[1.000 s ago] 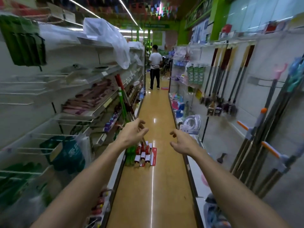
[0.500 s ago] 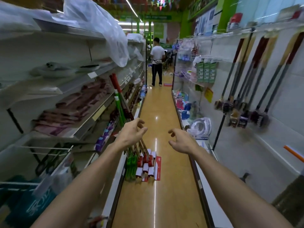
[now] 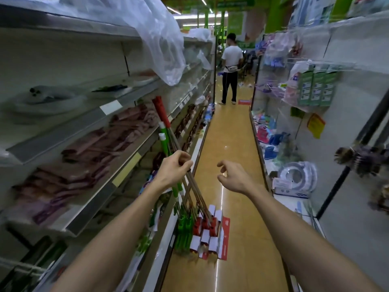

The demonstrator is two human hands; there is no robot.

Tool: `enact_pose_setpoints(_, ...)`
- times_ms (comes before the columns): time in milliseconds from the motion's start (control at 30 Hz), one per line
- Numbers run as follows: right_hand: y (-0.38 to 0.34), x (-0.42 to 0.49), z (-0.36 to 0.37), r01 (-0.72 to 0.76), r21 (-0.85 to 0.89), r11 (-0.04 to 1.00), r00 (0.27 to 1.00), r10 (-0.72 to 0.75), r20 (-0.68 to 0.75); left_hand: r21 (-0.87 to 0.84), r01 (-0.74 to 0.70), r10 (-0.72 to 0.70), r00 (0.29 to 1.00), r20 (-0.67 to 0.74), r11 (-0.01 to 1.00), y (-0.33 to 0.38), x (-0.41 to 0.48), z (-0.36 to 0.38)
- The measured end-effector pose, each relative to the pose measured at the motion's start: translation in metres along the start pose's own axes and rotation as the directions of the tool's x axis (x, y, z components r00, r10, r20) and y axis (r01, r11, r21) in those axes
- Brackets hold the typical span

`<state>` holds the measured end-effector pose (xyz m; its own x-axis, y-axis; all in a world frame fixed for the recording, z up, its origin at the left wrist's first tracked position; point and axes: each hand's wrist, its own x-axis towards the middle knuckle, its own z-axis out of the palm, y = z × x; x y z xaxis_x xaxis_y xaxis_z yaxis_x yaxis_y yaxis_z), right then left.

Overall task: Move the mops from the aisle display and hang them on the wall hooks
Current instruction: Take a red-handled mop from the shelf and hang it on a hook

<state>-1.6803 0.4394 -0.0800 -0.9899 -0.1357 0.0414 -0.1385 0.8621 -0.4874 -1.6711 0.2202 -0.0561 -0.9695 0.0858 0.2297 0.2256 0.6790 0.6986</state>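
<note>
Several mops (image 3: 166,131) with green and red handles lean against the left shelving, their red, white and green heads (image 3: 202,230) resting on the aisle floor. My left hand (image 3: 173,168) is at the handles about halfway up, fingers curled around the thin shafts. My right hand (image 3: 233,175) hovers to the right of the mops, fingers apart and holding nothing. On the right wall, dark brushes or mops (image 3: 362,159) hang from hooks on long poles; they are blurred.
Left shelving (image 3: 126,171) holds folded pinkish cloths and plastic-covered goods. Right shelving (image 3: 294,182) carries boxes, a coiled hose and hanging packets. A person in a white shirt (image 3: 230,68) stands far down the narrow aisle. The yellow floor (image 3: 231,133) runs between.
I have moved forward along the aisle. My left hand has reached the mop handles and closed its fingers on them; my right hand stays open beside them.
</note>
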Motion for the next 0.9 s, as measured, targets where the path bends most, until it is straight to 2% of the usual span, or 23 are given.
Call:
enact_pose_setpoints(267,0.006,0.150,0.030,0.037,0.003,0.999,0.997,-0.037,0.074,-0.056,0.067,-0.071,0.995,-0.070,0.996,-0.055,0.137,0.013)
enact_pose_setpoints(567,-0.003,0.314,0.060,0.056,-0.007,0.998,0.990,-0.054,0.129,-0.143,0.182,-0.195,0.977,-0.086,0.973,-0.135,0.282,0.009)
enact_pose_setpoints(767,-0.007,0.377,0.071,0.096,-0.007,0.995,0.980,-0.094,0.174,-0.132,0.235,-0.251,0.960,-0.123,0.963,-0.167,0.341,0.006)
enact_pose_setpoints(900,-0.004,0.401,0.079,0.090,-0.012,0.996,0.967,-0.085,0.240,-0.210,0.299,-0.346,0.907,-0.242,0.931,-0.176,0.368,0.006)
